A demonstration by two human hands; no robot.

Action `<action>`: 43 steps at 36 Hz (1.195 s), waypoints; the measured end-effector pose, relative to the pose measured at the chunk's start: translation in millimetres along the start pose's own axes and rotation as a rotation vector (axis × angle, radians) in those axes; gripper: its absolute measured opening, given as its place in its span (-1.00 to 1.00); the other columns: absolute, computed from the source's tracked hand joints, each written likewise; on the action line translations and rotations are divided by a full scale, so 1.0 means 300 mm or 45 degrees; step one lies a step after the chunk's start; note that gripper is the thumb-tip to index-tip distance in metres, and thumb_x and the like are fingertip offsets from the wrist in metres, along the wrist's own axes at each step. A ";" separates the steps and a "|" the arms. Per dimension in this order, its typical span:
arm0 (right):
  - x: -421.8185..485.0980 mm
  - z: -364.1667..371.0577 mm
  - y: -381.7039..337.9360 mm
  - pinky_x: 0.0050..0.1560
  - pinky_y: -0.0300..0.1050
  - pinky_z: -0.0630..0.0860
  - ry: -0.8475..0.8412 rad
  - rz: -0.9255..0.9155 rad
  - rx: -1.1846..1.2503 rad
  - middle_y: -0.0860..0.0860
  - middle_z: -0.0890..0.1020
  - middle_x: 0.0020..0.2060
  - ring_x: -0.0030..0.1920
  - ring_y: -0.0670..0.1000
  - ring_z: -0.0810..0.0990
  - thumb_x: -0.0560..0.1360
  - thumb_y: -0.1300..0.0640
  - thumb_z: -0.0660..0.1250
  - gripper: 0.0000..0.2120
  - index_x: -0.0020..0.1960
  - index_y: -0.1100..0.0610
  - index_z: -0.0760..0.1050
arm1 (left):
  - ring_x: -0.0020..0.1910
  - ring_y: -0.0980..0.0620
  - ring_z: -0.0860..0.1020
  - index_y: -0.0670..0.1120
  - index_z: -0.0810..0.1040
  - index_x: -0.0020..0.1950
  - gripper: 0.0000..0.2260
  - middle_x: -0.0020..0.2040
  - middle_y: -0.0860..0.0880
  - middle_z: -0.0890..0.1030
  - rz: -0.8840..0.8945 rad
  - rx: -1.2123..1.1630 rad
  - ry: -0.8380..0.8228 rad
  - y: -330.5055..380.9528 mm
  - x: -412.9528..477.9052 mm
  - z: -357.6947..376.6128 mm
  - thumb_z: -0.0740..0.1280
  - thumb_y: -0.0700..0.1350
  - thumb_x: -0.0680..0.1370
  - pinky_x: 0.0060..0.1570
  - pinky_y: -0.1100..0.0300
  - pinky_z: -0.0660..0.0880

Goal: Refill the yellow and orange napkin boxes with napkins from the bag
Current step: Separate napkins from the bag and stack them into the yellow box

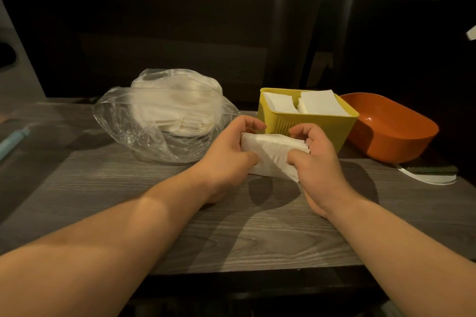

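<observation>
1. A stack of white napkins (273, 156) is held between both hands above the grey wood-grain table (257, 237), just near of the yellow box (327, 127).
2. The left end of the stack is gripped by the left hand (229, 152): the fingers are curled over its far edge and the thumb is pressed against its near face.
3. The right end is gripped by the right hand (319, 162) in the same way, with fingers curled over the top and the thumb on the near face.
4. The stack is tilted, its right near corner hanging lower than the rest.
5. The yellow box is seen standing upright in the middle of the table, with two piles of napkins (316, 103) already lying inside it, side by side and close to the rim.
6. The orange box (404, 145) is placed just right of the yellow one, close against it; no napkins are seen on its visible inner wall.
7. A clear plastic bag (118, 121) is set to the left of the hands, with a rounded heap of white napkins (180, 105) inside it.
8. A pale blue object (14, 139) can be made out at the far left edge, too blurred to be identified.
</observation>
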State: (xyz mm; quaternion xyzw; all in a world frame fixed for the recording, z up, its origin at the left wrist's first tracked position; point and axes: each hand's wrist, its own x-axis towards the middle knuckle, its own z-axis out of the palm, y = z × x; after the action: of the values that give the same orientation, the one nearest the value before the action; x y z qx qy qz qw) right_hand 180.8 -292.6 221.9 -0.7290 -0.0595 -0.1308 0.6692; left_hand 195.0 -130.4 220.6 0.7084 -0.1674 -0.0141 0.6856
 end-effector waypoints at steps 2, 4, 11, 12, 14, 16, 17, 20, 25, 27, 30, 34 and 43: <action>0.002 -0.002 0.000 -0.29 -0.29 0.46 -0.019 0.011 0.005 0.05 0.50 -0.03 -0.06 -0.01 0.50 0.42 0.52 0.25 -0.54 0.05 -0.02 0.43 | 0.06 -0.16 0.59 -0.01 0.49 0.23 -0.49 0.13 -0.15 0.53 -0.001 -0.001 -0.010 0.002 0.001 -0.007 0.31 -0.52 0.45 0.01 -0.11 0.63; 0.001 -0.003 -0.001 -0.32 -0.34 0.45 -0.032 0.015 0.002 0.05 0.48 -0.03 -0.07 -0.02 0.48 0.41 0.52 0.24 -0.54 0.05 -0.02 0.42 | 0.03 -0.10 0.59 -0.03 0.50 0.22 -0.49 0.11 -0.11 0.53 0.004 -0.008 -0.025 0.003 0.001 -0.012 0.32 -0.53 0.44 -0.02 -0.02 0.64; 0.005 -0.003 0.008 -0.16 -0.03 0.56 0.011 0.030 0.002 0.14 0.54 -0.02 -0.02 0.13 0.55 0.42 0.49 0.30 -0.59 0.03 0.01 0.46 | -0.02 -0.06 0.59 -0.04 0.53 0.21 -0.52 0.11 -0.17 0.55 0.012 -0.010 -0.077 0.004 0.002 -0.010 0.36 -0.51 0.43 -0.04 0.02 0.64; 0.005 -0.004 0.006 -0.17 -0.03 0.55 0.019 0.035 0.017 0.14 0.54 -0.03 -0.03 0.13 0.55 0.42 0.49 0.30 -0.61 0.03 0.02 0.47 | -0.01 -0.07 0.59 -0.04 0.53 0.20 -0.52 0.11 -0.17 0.55 0.011 -0.016 -0.077 0.004 0.003 -0.012 0.36 -0.51 0.43 -0.04 0.04 0.64; 0.005 -0.006 0.004 -0.18 -0.02 0.54 0.029 0.063 0.070 0.16 0.54 -0.03 -0.03 0.14 0.55 0.40 0.39 0.30 -0.70 0.00 0.04 0.48 | 0.01 -0.11 0.58 -0.04 0.53 0.20 -0.52 0.12 -0.18 0.54 -0.001 -0.025 -0.076 0.005 0.006 -0.017 0.34 -0.52 0.44 -0.02 0.00 0.63; 0.004 -0.008 -0.003 -0.19 0.00 0.52 0.040 0.112 0.155 0.17 0.55 -0.02 -0.03 0.14 0.55 0.42 0.26 0.32 -0.84 -0.06 0.05 0.50 | 0.02 -0.12 0.57 -0.04 0.53 0.20 -0.52 0.12 -0.17 0.54 -0.014 -0.018 -0.088 0.008 0.004 -0.017 0.33 -0.52 0.44 -0.01 -0.02 0.62; 0.004 -0.007 -0.006 -0.22 -0.03 0.51 0.044 0.140 0.198 0.15 0.55 -0.05 -0.05 0.12 0.55 0.49 0.23 0.30 -0.91 -0.09 0.05 0.50 | 0.01 -0.11 0.57 -0.04 0.53 0.21 -0.52 0.11 -0.17 0.54 -0.018 -0.005 -0.098 0.011 0.003 -0.015 0.32 -0.52 0.45 0.00 -0.02 0.63; 0.006 -0.003 -0.008 -0.32 -0.11 0.47 0.089 0.166 0.237 0.11 0.55 -0.12 -0.15 0.06 0.55 0.63 0.19 0.22 -0.83 -0.12 0.06 0.49 | 0.01 -0.10 0.56 -0.03 0.53 0.22 -0.52 0.10 -0.16 0.54 -0.019 0.034 -0.112 0.019 -0.004 -0.008 0.31 -0.51 0.46 0.05 -0.12 0.61; 0.006 0.004 -0.011 -0.38 -0.13 0.45 0.148 0.142 0.191 0.09 0.54 -0.15 -0.17 0.06 0.54 0.63 0.24 0.16 -0.79 -0.12 0.07 0.48 | 0.15 -0.27 0.56 -0.03 0.52 0.23 -0.53 0.16 -0.19 0.53 -0.034 0.035 -0.102 0.022 -0.006 -0.006 0.32 -0.50 0.46 0.09 -0.22 0.60; 0.005 -0.001 -0.017 -0.39 -0.15 0.46 0.123 0.159 0.241 0.05 0.55 -0.18 -0.19 0.02 0.57 0.65 0.16 0.17 -0.80 -0.12 0.07 0.48 | 0.16 -0.26 0.56 -0.02 0.52 0.23 -0.53 0.17 -0.17 0.53 -0.045 0.030 -0.102 0.022 -0.005 -0.006 0.32 -0.50 0.47 0.09 -0.22 0.60; 0.004 -0.014 -0.015 -0.32 -0.14 0.53 0.003 0.156 0.282 -0.01 0.60 -0.20 -0.20 -0.06 0.62 0.62 0.04 0.28 -0.88 -0.06 0.06 0.49 | 0.08 -0.24 0.59 -0.02 0.52 0.23 -0.54 0.15 -0.18 0.54 -0.064 0.015 -0.075 0.019 -0.002 -0.008 0.32 -0.49 0.48 0.08 -0.24 0.61; 0.001 -0.018 -0.001 -0.08 -0.04 0.61 -0.065 0.026 -0.026 0.08 0.59 -0.01 0.00 0.06 0.61 0.44 0.23 0.51 -0.71 0.07 0.04 0.48 | -0.05 -0.09 0.60 -0.05 0.51 0.25 -0.53 0.07 -0.16 0.56 -0.075 -0.038 -0.060 0.016 0.000 -0.016 0.33 -0.50 0.47 0.01 -0.05 0.62; 0.003 -0.061 -0.044 -0.16 -0.27 0.57 -0.258 -0.111 -0.472 -0.08 0.58 0.00 0.03 -0.11 0.57 0.47 0.32 0.47 -0.65 0.06 -0.07 0.49 | 0.09 -0.16 0.65 0.00 0.46 0.30 -0.48 0.06 -0.19 0.67 -0.177 -0.135 -0.045 0.044 0.013 -0.067 0.36 -0.49 0.49 0.13 -0.07 0.63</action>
State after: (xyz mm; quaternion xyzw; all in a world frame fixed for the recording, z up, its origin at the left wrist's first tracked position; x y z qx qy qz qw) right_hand 176.1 -309.5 236.0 -0.8457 -0.1328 -0.0944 0.5081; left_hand 200.9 -111.9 235.6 0.6806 -0.1290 -0.0831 0.7164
